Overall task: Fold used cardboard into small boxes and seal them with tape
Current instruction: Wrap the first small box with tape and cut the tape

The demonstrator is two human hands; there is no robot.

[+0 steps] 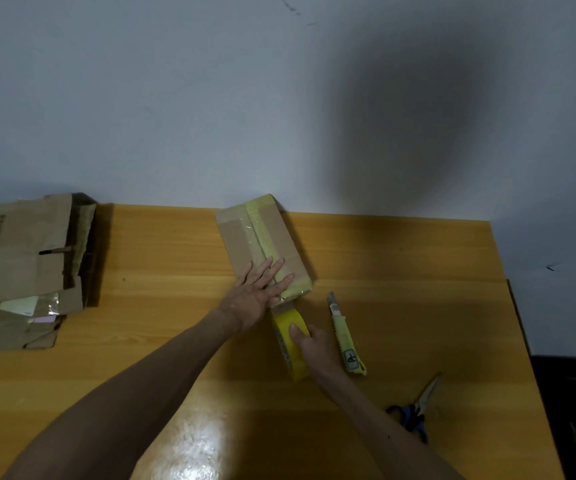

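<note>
taping the top seam of the box (241, 237). the left hand (257, 289) lies flat on its near end, fingers (272, 268) straight and slightly spread, pressing down on the yellow tape strip (262, 233) that runs away from the fingertips to the far end. this hand grips nothing. the right hand (314, 344) is curled round the tape roll (288, 344), thumb over the outer face; the roll stands on edge just below the left palm, close to the box's near end. a short run of tape spans from the box edge to the roll.

risks, judged from this:
- the strip is not yet cut. pulling the roll further with only a flat palm as anchor may drag the light box across the table (175, 323) or peel the laid tape up off the seam.
- slack in the short span could let it twist and stick to itself, or wrinkle over the near edge.
- the utility knife (343, 337) lies just right of the right hand, blade end pointing away; i cannot tell whether the blade is out. reaching for it means letting go of the roll, so tension drops. cutting close to the left fingertips is the main hazard.
- scissors (414, 410) lie further right, nearer the right forearm than the hand.

flattened cardboard stack (20, 265) sits well left of the left hand, untouched.
</note>
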